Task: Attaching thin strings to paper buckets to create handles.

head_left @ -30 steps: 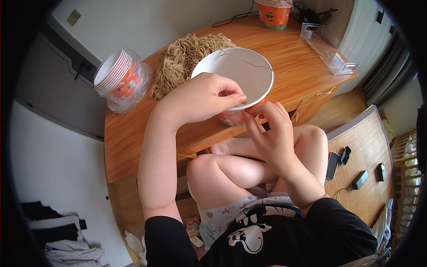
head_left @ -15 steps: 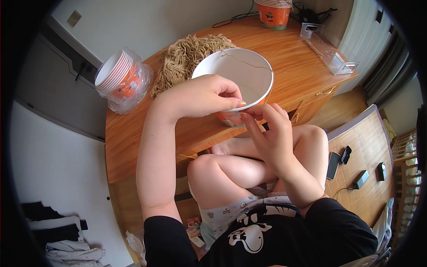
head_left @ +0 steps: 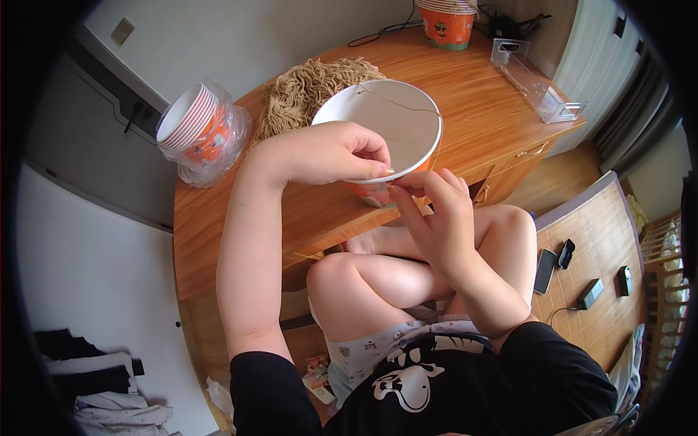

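Observation:
A white-lined paper bucket with an orange printed outside tilts toward me at the desk's near edge. My left hand bends over its near side, with thumb and fingers closed on the rim. Just below that spot, my right hand holds thumb and forefinger pinched against the outside of the rim; whatever lies between them is too small to make out. A thin tan twine crosses the bucket's mouth from the far rim to the right rim, then hangs down outside toward my right hand.
Behind the bucket lies a heap of tan twine on the wooden desk. Nested buckets in clear plastic stand at left, another bucket stack at the back. A clear tray sits at right; a phone rests on the mat beside me.
The bucket and both my hands have shifted slightly to the left together. The left hand's grip on the rim and the right hand's pinch look the same.

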Motion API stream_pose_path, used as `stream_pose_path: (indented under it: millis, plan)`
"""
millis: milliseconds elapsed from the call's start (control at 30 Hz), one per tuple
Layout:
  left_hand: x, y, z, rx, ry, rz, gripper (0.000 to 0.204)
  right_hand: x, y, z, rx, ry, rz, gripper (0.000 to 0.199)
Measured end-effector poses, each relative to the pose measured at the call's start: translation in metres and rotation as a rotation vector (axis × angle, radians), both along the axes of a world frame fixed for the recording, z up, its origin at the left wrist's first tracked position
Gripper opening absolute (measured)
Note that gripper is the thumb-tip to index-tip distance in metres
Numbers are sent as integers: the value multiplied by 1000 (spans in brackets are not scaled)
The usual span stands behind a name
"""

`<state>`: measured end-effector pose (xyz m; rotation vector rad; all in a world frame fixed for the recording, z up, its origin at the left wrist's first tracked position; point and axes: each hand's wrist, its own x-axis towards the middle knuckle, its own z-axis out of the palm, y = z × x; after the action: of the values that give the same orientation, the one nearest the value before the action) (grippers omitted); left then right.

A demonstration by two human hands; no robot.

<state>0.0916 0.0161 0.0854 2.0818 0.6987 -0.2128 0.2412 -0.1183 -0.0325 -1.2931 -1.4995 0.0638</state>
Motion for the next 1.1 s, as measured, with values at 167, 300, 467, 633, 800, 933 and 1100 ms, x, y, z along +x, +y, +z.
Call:
stream_pose_path:
  millis: [167, 300, 467, 633, 800, 933, 1100]
  plan:
    - [-2, 2, 0, 40, 10, -31, 17, -1, 3, -2, 36, 4, 1, 14]
    - [-8, -7, -1, -37, -153, 106, 15, 1, 4, -4, -1, 74, 46, 17]
    - [-14, -60, -11, 490, -531, 365, 7, 11, 0, -5, -51, 75, 20, 18]
    - [-11, -110, -102, 645, -801, 585, 7, 14, -2, -1, -69, 28, 55, 16]
    - [21, -114, -158, 441, -1051, 867, 5, 14, -5, 3, -156, 83, 162, 13]
    - [33, -110, -163, 343, -1162, 947, 4, 20, -8, 3, -149, 26, 191, 8]
    - [38, -109, -169, 368, -1142, 970, 6, 21, -11, 1, -148, 65, 234, 7]
